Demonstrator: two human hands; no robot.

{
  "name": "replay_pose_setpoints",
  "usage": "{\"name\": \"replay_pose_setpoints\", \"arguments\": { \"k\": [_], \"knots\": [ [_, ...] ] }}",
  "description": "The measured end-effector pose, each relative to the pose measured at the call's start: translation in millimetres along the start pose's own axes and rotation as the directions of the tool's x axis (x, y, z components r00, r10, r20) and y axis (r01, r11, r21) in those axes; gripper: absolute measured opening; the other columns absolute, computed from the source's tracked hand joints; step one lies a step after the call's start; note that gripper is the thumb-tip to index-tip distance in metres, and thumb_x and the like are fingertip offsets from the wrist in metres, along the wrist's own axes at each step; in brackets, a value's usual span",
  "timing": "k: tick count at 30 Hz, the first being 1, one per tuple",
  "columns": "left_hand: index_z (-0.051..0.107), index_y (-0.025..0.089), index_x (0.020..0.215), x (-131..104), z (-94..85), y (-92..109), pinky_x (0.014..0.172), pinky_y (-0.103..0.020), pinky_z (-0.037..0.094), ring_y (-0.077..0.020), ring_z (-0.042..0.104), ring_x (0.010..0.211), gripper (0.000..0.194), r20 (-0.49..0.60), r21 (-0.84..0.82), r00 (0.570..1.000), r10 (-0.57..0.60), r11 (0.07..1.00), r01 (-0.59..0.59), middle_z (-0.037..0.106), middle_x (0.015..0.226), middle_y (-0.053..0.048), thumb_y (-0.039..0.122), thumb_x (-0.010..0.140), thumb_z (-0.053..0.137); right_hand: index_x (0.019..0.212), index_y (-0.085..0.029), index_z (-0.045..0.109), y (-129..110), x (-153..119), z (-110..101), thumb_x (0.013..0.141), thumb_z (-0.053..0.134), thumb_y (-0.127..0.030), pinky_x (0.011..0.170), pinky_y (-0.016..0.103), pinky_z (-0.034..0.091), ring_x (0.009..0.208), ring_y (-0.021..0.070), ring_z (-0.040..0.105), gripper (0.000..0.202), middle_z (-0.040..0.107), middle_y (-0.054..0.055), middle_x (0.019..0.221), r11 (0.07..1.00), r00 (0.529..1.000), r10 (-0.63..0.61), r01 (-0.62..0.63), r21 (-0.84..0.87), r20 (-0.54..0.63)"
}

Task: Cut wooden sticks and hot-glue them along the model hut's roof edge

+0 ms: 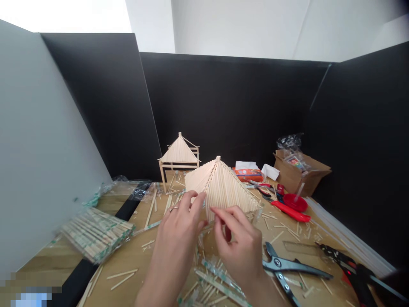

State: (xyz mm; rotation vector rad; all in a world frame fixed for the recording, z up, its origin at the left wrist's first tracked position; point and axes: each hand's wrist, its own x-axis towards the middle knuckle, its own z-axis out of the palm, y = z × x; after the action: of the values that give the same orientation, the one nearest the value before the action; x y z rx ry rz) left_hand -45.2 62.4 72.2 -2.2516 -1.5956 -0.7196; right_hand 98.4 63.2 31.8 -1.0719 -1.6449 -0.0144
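A pyramid-shaped roof [230, 187] of pale wooden sticks, with a small post at its peak, stands on the table in front of me. My left hand [179, 228] is at its near lower corner, fingers bent over it and thumb below, gripping the roof. Close beside it, my right hand [241, 241] has thumb and index finger pinched together at the roof's lower edge. Whatever is between those fingertips is too small to make out. Loose sticks and wrappers [220, 281] lie beneath both hands.
Behind the roof stands a stick pavilion [179, 153]. Wrapped chopsticks [99, 234] lie at left. To the right are pliers [287, 266], a glue gun [348, 266], a red-handled tool [290, 211], a red dish [295, 202] and a cardboard box [297, 177]. Black panels [236, 106] enclose the table.
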Motion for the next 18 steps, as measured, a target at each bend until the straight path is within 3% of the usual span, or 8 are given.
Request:
{"name": "replay_pose_setpoints", "arguments": {
  "k": [4,12,15,18],
  "knots": [
    [0.050,0.020,0.125,-0.1,1.1,1.1,0.065,-0.037,0.059,-0.0265,0.071,0.088,0.055,-0.047,0.024,0.998,0.034,0.999,-0.033,0.064,0.122,-0.010,0.012,0.077,0.075,0.102,-0.019,0.071,1.9,9.1,-24.0,0.089,0.055,-0.011,0.051,0.021,0.042,0.053,0.0068,0.050,0.022,0.061,0.000,0.080,0.998,0.995,0.066,-0.064,0.028,-0.076],
    [0.049,0.020,0.127,-0.2,-0.6,1.3,0.067,-0.038,0.058,-0.0266,0.070,0.088,0.054,0.011,0.033,1.000,0.020,0.999,-0.021,0.063,0.123,-0.010,0.013,0.079,0.074,0.099,-0.021,0.072,-0.5,17.7,-56.4,0.088,0.058,-0.012,0.051,0.020,0.041,0.057,0.0063,0.050,0.020,0.059,-0.002,0.081,0.995,0.978,0.097,-0.102,-0.022,-0.183],
    [0.047,0.021,0.128,-0.6,0.4,0.7,0.070,-0.039,0.058,-0.0262,0.069,0.088,0.055,0.014,0.031,1.000,0.017,0.999,-0.018,0.063,0.124,-0.010,0.015,0.080,0.074,0.100,-0.022,0.072,-0.6,17.1,-58.9,0.089,0.058,-0.013,0.050,0.020,0.041,0.056,0.0061,0.049,0.020,0.059,-0.002,0.082,0.994,0.986,0.103,-0.105,-0.009,-0.129],
    [0.047,0.022,0.127,-0.4,1.1,0.2,0.069,-0.039,0.057,-0.0256,0.070,0.086,0.053,0.016,0.038,1.000,0.016,0.999,-0.016,0.063,0.123,-0.008,0.019,0.081,0.074,0.099,-0.022,0.071,1.1,16.0,-57.8,0.090,0.055,-0.014,0.049,0.022,0.040,0.053,0.0065,0.049,0.020,0.060,-0.002,0.080,0.994,0.994,0.106,-0.106,0.002,0.040]
  ]
}}
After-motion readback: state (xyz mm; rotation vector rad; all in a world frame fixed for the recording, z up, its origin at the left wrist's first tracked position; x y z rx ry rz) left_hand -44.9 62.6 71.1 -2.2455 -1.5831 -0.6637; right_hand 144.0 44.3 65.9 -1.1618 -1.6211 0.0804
